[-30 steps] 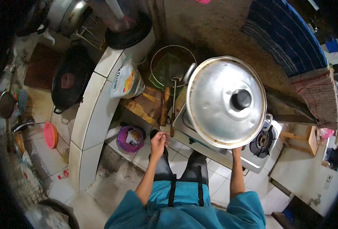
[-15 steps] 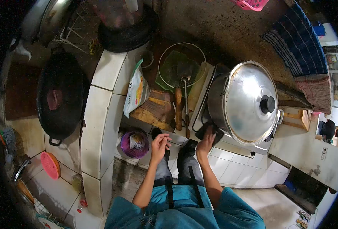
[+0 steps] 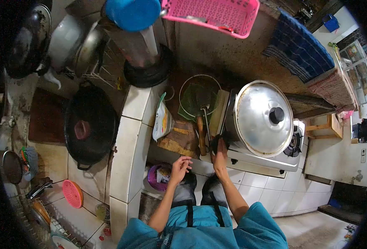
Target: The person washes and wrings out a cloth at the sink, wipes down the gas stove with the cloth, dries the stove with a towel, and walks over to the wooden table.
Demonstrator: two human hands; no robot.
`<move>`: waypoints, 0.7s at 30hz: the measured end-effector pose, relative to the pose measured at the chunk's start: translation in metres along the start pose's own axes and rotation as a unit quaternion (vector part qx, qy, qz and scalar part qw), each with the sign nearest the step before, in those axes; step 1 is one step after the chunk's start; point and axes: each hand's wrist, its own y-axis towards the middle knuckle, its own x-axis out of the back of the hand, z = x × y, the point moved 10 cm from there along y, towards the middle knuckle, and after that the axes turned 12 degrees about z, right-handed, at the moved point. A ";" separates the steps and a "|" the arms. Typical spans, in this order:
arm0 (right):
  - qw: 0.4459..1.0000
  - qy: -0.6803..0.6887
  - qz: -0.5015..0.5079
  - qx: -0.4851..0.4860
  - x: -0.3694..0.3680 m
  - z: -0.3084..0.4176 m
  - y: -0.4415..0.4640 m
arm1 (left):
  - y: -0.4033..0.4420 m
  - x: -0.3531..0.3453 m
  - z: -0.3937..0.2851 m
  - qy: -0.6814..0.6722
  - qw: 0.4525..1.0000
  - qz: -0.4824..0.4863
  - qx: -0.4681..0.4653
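My right hand [image 3: 220,159] presses a black cloth [image 3: 215,143] against the left edge of the gas stove [image 3: 249,156], its fingers pointing away from me. Right of it stands a large metal pot with a lid [image 3: 264,118] with a black knob. My left hand [image 3: 181,169] hovers in front of the counter, fingers loosely bent and apart, with nothing in it. Beyond it are a wooden board [image 3: 177,143], a standing white plastic pouch [image 3: 162,121] and a wire strainer [image 3: 200,77] with a wooden handle. A metal ladle [image 3: 206,110] lies beside that handle.
On the left, a tiled ledge [image 3: 123,162] separates me from a black wok [image 3: 91,133] and a pink basket [image 3: 72,194]. A purple basin [image 3: 152,177] sits low by my feet. Above hang a pink rack [image 3: 216,10] and a blue striped towel [image 3: 301,47].
My right hand has slid the black cloth leftward, from the pot's side to the stove's left edge. The view has tilted up, showing more of the wall. My left hand stays empty.
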 end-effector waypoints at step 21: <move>0.749 0.645 0.146 0.041 0.015 0.100 -0.049 | -0.038 -0.019 -0.140 0.212 0.968 -0.077 -0.111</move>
